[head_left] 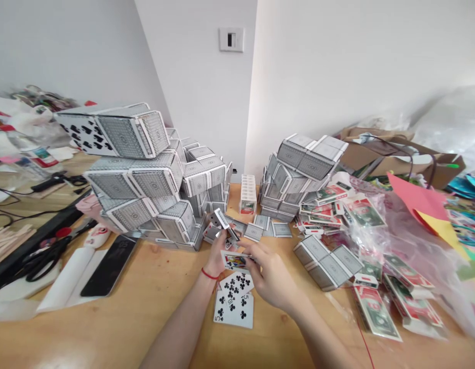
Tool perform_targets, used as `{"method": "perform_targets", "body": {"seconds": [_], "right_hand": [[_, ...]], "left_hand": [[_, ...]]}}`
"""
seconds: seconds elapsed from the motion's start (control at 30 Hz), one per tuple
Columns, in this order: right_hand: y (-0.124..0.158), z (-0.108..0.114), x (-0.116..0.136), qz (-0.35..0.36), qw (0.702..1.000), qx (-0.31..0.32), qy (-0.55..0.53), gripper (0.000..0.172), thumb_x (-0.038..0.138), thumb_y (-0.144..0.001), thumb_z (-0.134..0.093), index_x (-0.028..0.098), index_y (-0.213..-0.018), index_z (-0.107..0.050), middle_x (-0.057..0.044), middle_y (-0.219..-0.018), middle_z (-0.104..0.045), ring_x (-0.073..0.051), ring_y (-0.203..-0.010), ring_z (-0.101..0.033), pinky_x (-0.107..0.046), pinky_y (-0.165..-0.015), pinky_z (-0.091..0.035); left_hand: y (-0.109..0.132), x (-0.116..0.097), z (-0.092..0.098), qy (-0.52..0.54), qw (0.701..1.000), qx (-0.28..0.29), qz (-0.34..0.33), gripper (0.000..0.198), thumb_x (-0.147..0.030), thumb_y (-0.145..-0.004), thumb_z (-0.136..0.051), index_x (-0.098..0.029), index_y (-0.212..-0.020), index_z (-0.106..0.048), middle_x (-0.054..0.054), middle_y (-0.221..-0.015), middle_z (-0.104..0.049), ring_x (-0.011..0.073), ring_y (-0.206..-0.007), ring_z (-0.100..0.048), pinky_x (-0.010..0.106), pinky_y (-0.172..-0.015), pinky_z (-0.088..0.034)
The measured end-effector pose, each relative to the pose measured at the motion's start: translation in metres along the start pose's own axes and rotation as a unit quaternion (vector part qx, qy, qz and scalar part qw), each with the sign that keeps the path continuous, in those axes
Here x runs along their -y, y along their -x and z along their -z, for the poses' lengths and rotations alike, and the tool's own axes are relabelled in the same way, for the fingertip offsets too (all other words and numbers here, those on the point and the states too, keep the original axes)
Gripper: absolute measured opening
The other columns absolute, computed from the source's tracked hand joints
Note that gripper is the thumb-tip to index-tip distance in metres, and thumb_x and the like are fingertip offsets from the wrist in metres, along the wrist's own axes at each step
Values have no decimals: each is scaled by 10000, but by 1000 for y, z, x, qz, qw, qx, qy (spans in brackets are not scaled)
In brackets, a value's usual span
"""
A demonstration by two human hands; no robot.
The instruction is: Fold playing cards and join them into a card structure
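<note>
My right hand (270,271) pinches a face card (234,260) between thumb and fingers, its picture side up. My left hand (217,256), with a red string at the wrist, is closed around several playing cards (222,219) just beyond it; some are tilted, and their exact number is hidden. Below the hands, a few club cards lie face up on the wooden table, the five of clubs (243,313) nearest me. More cards (254,231) lie back up just past my right fingers.
Stacked blocks built from grey-backed cards rise at left (152,179) and right (298,164). A separate card block (329,261) sits near red-green card boxes (375,310). Left are a phone (109,265) and black scissors (45,256). A row of card boxes (248,193) stands by the wall.
</note>
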State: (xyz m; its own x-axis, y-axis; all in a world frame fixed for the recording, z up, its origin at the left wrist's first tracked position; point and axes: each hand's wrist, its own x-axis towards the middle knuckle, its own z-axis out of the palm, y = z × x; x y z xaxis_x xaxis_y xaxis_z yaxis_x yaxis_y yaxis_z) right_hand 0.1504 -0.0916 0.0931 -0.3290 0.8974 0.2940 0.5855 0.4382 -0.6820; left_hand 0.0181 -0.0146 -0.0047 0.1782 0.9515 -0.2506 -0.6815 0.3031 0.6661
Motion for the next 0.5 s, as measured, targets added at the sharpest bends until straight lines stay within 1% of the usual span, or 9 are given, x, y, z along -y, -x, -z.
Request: {"method": "perform_targets", "body": {"seconds": [0.07,0.17,0.2,0.27,0.33,0.37,0.4,0.47,0.5], "right_hand": [[-1,-2,1,5,1000,-1,2,225,72,-784,-398,199,-926,-518,-73,-1131,-546,-198,-1014,-492,-331,-826,-421],[-2,-5,0,4,1000,-20,-1,190,64,-775,-395,190,-856,-513,-95,-1143,-529,-209,-1023,-479,-351,-833,-413],[-2,-5,-1,5,1000,-30,-8,180,66,-775,-396,189,-845,-508,-97,-1108,-542,-208,-998,-490,-348,-818,-417],[-1,-5,-2,10,999,-47,-23,159,79,-778,-403,189,-844,-496,-87,-967,-577,-195,-894,-519,-325,-751,-431],[0,-5,-2,15,998,-52,-31,127,102,-781,-417,189,-842,-487,-59,-816,-570,-178,-769,-525,-293,-664,-431],[0,-5,-1,17,998,-51,-32,112,110,-782,-422,189,-835,-482,-47,-773,-558,-170,-725,-519,-281,-634,-424],[1,-5,-1,20,998,-48,-34,104,113,-781,-423,189,-827,-477,-40,-751,-550,-164,-699,-514,-271,-618,-418],[1,-6,-1,29,998,-40,-40,107,104,-777,-421,190,-816,-471,-34,-746,-546,-155,-687,-512,-258,-613,-411],[0,-7,-1,33,998,-38,-43,111,98,-775,-419,192,-809,-469,-33,-748,-546,-152,-686,-512,-252,-612,-409]], "left_hand": [[0,1,1,6,1000,3,-7,228,-354,-721,-574,-188,-877,-574,-20,-759,-573,106,-672,-529,216,-617,-405],[1,1,-2,-34,999,-23,-26,195,-317,-719,-572,-170,-847,-585,-20,-740,-579,105,-649,-522,219,-618,-401],[1,0,-4,-53,998,-26,-38,178,-310,-722,-562,-166,-825,-587,-15,-728,-581,110,-646,-521,225,-620,-401],[4,-2,-9,-87,994,-19,-63,162,-311,-732,-531,-165,-774,-587,-2,-700,-582,127,-646,-520,248,-629,-403],[6,-6,-12,-126,988,-13,-84,125,-276,-716,-536,-171,-747,-596,7,-694,-586,145,-665,-520,262,-646,-401],[7,-7,-12,-148,984,-9,-94,99,-237,-692,-557,-173,-750,-606,14,-718,-595,156,-697,-522,267,-670,-399],[7,-8,-11,-194,974,1,-115,115,-185,-658,-580,-177,-767,-617,23,-765,-607,171,-750,-526,272,-707,-393],[7,-10,-7,-287,943,32,-164,234,-92,-587,-607,-188,-799,-631,32,-870,-616,200,-852,-515,285,-785,-371],[7,-10,-5,-316,929,42,-185,286,-61,-562,-611,-195,-814,-631,32,-911,-612,209,-885,-507,290,-810,-360]]}}
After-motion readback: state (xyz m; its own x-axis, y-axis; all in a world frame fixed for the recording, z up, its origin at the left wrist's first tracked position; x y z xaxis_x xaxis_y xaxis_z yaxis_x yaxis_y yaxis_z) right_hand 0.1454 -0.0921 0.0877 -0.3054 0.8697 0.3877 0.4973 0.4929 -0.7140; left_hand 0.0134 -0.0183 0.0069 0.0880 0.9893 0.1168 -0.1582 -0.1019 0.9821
